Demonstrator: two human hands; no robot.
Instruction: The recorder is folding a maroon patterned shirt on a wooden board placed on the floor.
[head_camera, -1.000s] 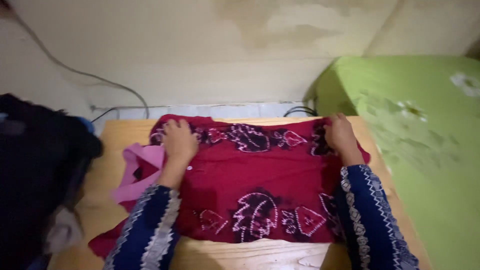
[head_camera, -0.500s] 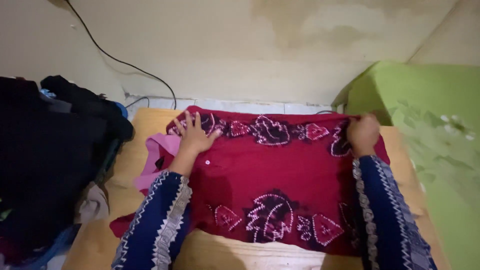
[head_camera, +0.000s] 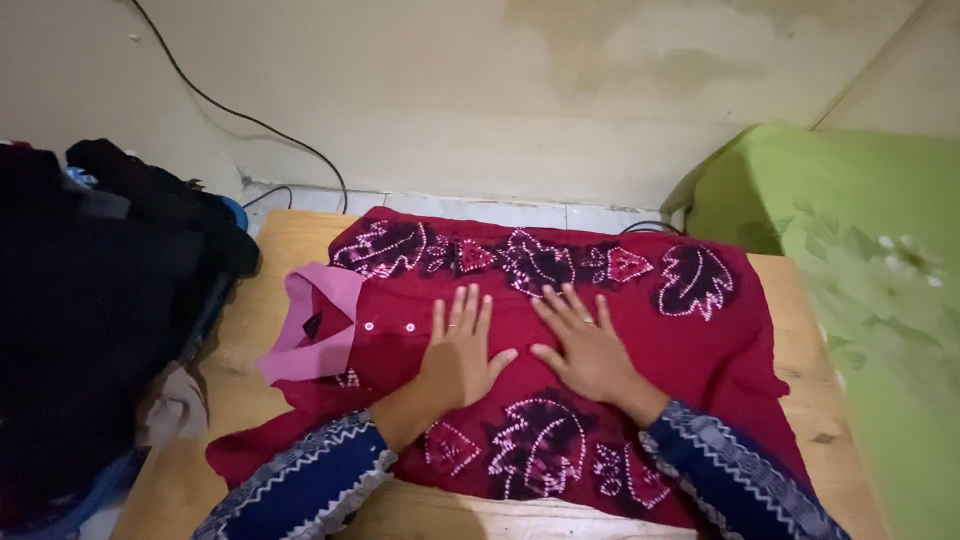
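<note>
A dark red garment (head_camera: 700, 350) with white and black leaf patterns lies folded on a wooden table (head_camera: 280, 240). Its pink collar (head_camera: 320, 320) with small buttons sticks out at the left. My left hand (head_camera: 460, 350) and my right hand (head_camera: 585, 345) lie flat, fingers spread, side by side on the middle of the garment. Both arms wear dark blue sleeves with white zigzag trim. Neither hand holds anything.
A pile of dark clothes (head_camera: 90, 300) is heaped at the left of the table. A green cloth with pale flowers (head_camera: 860, 260) covers something at the right. A black cable (head_camera: 230, 115) runs down the stained wall behind.
Both hands have left the garment's far corners and come to its middle, pressing flat. The right hand has let go of the far right edge.
</note>
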